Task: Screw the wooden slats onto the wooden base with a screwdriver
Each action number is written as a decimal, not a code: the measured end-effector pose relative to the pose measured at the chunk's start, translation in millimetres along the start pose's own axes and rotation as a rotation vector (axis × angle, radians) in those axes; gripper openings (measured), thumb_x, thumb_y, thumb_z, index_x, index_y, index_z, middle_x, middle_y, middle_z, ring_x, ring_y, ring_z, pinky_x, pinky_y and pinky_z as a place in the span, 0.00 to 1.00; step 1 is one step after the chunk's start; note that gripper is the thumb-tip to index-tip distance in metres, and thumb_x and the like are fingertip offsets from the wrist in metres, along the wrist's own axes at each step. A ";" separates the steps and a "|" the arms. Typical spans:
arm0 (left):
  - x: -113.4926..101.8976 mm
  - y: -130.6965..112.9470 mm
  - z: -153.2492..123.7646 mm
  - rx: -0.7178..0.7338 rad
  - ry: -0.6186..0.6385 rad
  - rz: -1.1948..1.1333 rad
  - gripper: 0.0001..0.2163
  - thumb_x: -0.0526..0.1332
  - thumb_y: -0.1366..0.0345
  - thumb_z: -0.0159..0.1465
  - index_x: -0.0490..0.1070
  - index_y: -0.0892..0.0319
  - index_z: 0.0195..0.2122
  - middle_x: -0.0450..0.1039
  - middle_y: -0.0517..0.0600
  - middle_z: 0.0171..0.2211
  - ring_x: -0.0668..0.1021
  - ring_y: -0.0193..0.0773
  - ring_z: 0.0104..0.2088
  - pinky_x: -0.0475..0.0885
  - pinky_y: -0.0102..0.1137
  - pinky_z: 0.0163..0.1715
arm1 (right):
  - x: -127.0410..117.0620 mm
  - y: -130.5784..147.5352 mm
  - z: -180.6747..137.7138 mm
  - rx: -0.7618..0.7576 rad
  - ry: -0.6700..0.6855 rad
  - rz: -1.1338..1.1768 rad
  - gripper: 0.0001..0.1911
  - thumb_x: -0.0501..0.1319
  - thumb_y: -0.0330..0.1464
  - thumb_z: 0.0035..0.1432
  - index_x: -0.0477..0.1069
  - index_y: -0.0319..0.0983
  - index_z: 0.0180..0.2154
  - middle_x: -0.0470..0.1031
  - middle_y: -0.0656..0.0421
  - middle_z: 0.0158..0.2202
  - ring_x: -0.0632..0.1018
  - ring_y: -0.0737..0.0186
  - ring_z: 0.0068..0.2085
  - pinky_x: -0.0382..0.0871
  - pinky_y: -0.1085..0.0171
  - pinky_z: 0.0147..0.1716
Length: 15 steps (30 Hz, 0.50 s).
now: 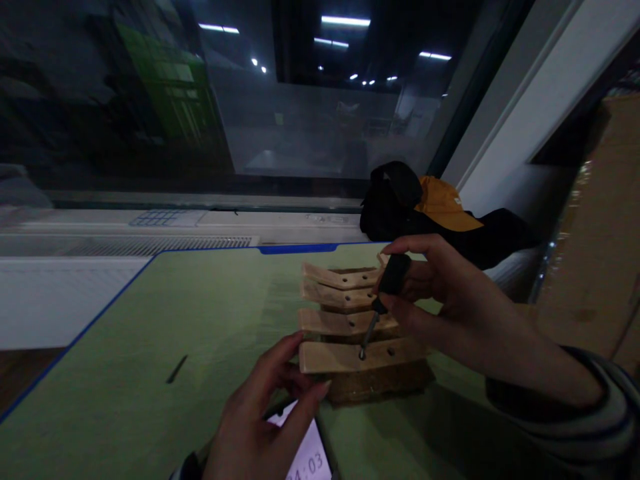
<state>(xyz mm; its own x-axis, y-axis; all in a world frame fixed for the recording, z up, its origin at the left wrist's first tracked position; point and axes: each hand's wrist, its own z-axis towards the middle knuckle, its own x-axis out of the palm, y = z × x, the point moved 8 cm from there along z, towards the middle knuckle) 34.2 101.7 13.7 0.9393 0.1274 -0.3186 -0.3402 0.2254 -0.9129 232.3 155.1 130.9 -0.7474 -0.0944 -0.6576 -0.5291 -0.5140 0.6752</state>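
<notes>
My right hand (440,300) grips a screwdriver (395,273) by its black handle. Its metal shaft slants down, and the tip meets a hole in the nearest wooden slat (325,358). My left hand (275,407) is closed around the left end of that slat, thumb in front and fingers behind. Several more slats (325,322) lie behind it in a row, each slightly bent and with dark holes. They rest across a brown block (380,383), whose near side shows. My right hand hides the right ends of the slats.
A lit phone (307,453) lies partly beneath my left hand on the green table (225,313). A thin dark strip (177,369) lies to the left. Behind the table are an orange cap (445,203), a black bag (390,200) and a window. Cardboard (595,253) stands at right.
</notes>
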 end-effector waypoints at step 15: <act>1.6 5.9 -0.4 -0.033 -0.001 -0.007 0.18 0.64 0.62 0.60 0.67 0.48 0.53 0.77 0.49 0.46 0.82 0.37 0.37 0.75 0.18 0.21 | 2.3 2.9 0.2 -0.025 0.028 -0.019 0.21 0.58 0.30 0.60 0.54 0.49 0.52 0.74 0.64 0.33 0.77 0.67 0.31 0.70 0.72 0.23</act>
<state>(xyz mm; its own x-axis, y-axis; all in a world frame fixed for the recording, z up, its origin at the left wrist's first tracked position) 33.7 102.8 7.7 0.9415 0.1274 -0.3121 -0.3323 0.1946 -0.9229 229.0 153.6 131.4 -0.7258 -0.1080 -0.6794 -0.5325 -0.5370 0.6542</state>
